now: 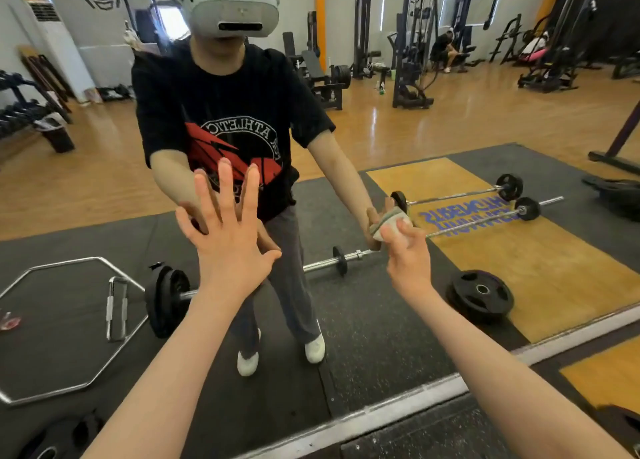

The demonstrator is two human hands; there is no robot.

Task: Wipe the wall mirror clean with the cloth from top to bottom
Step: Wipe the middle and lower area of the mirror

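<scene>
Head view: R hand (407,251) grips the cloth (389,224), bunched into a small wad at its fingertips and pressed to the wall mirror (450,129). Cloth sits at abt 11 o'clock from the R palm, touching the glass. It's balled up, so no clear long axis; it faces straight into the glass. L hand (228,230) is released, fingers straight and spread, palm flat on the mirror, at abt 9 o'clock from the cloth and near it. R hand is the one on the job; L just braces. Mirror's long axis runs up-down w/ its bottom frame (398,412) at 6 o'clock. Cloth is low on the glass, so prob. the remaining stroke is down toward 6.
</scene>
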